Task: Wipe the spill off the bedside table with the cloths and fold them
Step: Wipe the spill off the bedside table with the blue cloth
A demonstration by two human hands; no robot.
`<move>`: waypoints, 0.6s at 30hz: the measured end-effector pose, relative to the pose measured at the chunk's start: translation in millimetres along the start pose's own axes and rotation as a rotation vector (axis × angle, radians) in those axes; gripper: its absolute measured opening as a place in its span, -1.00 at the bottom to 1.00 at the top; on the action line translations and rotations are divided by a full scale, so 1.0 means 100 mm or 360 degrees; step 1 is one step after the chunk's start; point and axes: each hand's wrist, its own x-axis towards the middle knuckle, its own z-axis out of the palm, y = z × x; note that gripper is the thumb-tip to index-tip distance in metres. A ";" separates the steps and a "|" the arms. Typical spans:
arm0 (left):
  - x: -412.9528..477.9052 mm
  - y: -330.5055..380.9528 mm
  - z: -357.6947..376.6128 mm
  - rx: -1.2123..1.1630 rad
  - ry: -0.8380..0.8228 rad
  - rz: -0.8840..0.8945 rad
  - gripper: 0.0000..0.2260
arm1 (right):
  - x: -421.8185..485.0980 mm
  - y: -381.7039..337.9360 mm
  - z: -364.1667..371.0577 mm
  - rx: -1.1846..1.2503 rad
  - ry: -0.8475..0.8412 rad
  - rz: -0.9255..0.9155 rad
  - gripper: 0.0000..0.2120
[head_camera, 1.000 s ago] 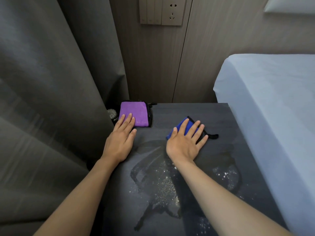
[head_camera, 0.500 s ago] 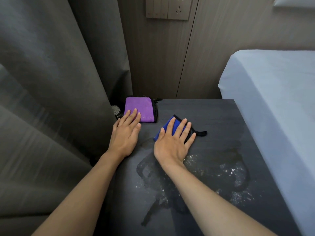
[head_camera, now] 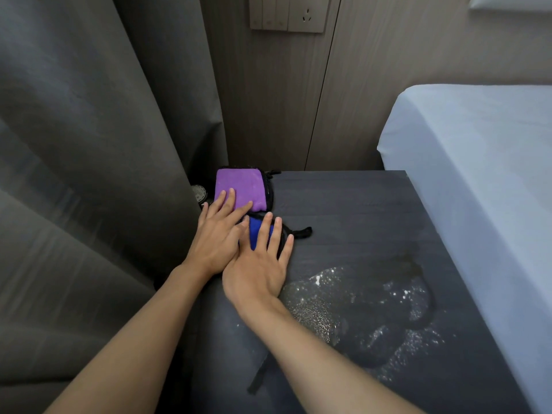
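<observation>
Two flat, spread hands at the bedside table's (head_camera: 358,204) back-left corner: left hand (head_camera: 219,234) presses the folded purple cloth (head_camera: 242,189), right hand (head_camera: 260,264) covers the blue cloth (head_camera: 255,231), the spill (head_camera: 373,309) glistening toward the front-right edge.

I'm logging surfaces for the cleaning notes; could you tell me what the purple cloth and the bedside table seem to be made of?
Purple cloth: likely microfibre, with a soft matte nap and dark stitched edging. Bedside table: probably dark wood-grain laminate, faintly streaked, with water pooling on it.
</observation>
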 end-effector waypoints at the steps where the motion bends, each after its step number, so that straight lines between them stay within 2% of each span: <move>1: 0.00 0.00 -0.01 -0.0007 -0.0008 0.0007 -0.46 | 0.00 0.01 -0.01 -0.0009 -0.0021 -0.0044 -0.41; 4: 0.03 -0.01 -0.11 -0.0184 -0.0036 -0.0016 -0.50 | 0.01 -0.02 -0.04 -0.0017 -0.0043 -0.0156 -0.43; 6: 0.08 0.00 -0.22 -0.0309 -0.0097 -0.0046 -0.45 | 0.00 -0.10 -0.04 -0.0072 -0.0098 -0.0302 -0.44; 10: 0.10 0.04 -0.30 -0.0245 -0.0211 -0.0069 -0.45 | -0.07 -0.16 -0.06 -0.0174 -0.0125 -0.0599 -0.38; 14: 0.06 0.03 -0.26 -0.0404 -0.0240 -0.0128 -0.58 | -0.02 0.18 -0.19 -0.0189 -0.0080 -0.1014 -0.49; 18: 0.04 0.01 -0.24 -0.0381 -0.0274 -0.0122 -0.51 | 0.12 0.53 -0.31 -0.0200 -0.0150 -0.1399 -0.53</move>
